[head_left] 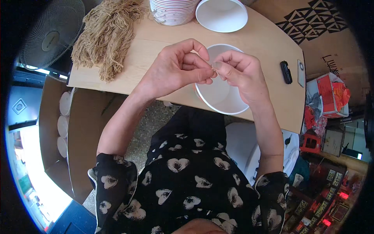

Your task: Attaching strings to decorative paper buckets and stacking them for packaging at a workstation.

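Observation:
My left hand (pixel 175 70) and my right hand (pixel 244 74) meet fingertip to fingertip above a white round tub (pixel 220 97) at the table's near edge. Each hand pinches thumb against forefinger. Between the fingertips is a tiny tan bit, too small to name. Below the hands, the inside of the tub looks plain white, with part of its rim covered by my fingers. A loose heap of tan yarn strands (pixel 105 37) lies on the table to the left of my hands.
Nested white tubs (pixel 174 11) and a single tilted tub (pixel 222 16) are at the back of the wooden table (pixel 152 46). A black case (pixel 286 72) and a phone-like slab (pixel 300 73) lie right. Left are a fan (pixel 50 41) and an open carton (pixel 87 136) beside white round tubs.

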`<state>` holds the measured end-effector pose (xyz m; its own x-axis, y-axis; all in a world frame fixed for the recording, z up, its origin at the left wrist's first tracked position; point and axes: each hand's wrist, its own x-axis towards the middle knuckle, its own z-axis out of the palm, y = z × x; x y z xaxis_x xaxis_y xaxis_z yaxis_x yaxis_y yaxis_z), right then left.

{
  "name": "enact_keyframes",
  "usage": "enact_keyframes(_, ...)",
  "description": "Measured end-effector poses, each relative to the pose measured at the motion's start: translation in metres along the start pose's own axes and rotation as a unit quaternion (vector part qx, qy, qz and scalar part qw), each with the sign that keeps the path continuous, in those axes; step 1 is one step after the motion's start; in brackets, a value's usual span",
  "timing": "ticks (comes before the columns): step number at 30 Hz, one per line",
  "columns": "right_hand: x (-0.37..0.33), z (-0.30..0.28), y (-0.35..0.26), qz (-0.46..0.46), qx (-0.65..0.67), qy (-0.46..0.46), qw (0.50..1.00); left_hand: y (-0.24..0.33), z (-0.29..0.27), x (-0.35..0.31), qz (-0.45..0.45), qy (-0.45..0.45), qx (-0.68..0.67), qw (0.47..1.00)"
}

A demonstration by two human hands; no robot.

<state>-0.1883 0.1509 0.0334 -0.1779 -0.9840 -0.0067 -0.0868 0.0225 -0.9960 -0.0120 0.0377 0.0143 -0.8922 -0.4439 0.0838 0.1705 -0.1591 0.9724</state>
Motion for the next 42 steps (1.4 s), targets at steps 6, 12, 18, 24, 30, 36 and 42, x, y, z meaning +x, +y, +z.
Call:
enact_keyframes(6,-0.001,-0.006,0.001,0.006,0.044,0.000,0.999,-0.001,-0.003,0.000,-0.006,0.004,0.004,1.000)
enact_keyframes(12,0.000,-0.005,0.003,0.017,0.076,0.009,0.997,-0.003,-0.003,0.001,-0.007,0.000,-0.003,1.000)
enact_keyframes(18,-0.001,-0.005,-0.007,0.081,0.032,-0.013,0.996,-0.006,-0.007,0.001,0.014,0.003,0.008,1.000)
enact_keyframes(24,0.003,-0.003,-0.004,0.025,-0.082,-0.059,0.995,0.000,-0.004,0.001,0.007,-0.012,0.040,0.999)
enact_keyframes(30,0.002,-0.005,-0.005,0.055,-0.037,-0.072,0.995,0.004,-0.003,-0.002,-0.004,-0.018,0.034,0.999)
enact_keyframes(36,-0.001,-0.005,-0.002,0.034,0.007,-0.063,0.997,0.000,-0.006,-0.003,-0.010,-0.033,0.017,0.999)
enact_keyframes(42,-0.001,-0.007,0.004,0.022,0.035,-0.032,0.999,-0.001,-0.004,-0.005,0.002,-0.027,0.020,0.999)
